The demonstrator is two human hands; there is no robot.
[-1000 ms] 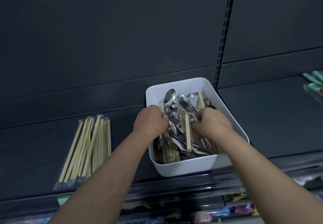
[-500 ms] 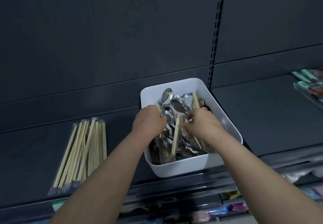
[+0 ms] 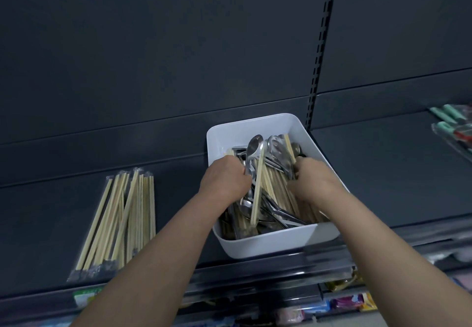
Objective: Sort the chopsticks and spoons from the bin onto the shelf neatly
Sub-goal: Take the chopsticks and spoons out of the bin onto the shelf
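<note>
This is a shop. A long dark metal shelf [image 3: 178,199] runs along a dark back wall, and a strip of little holes [image 3: 319,46] goes up it. Chopsticks [image 3: 120,219] lie in clear packs. More packed things [image 3: 449,125] lie to the right. Bright packets [image 3: 344,303] sit lower down.

Pretty dim in here, the dark shelf [image 3: 51,211] soaks up light. The white bin [image 3: 268,245] is brightest, the spoon [image 3: 254,145] catches a small glint. Motion blur smears the right hand [image 3: 314,183], and lines bend toward the edges.
</note>
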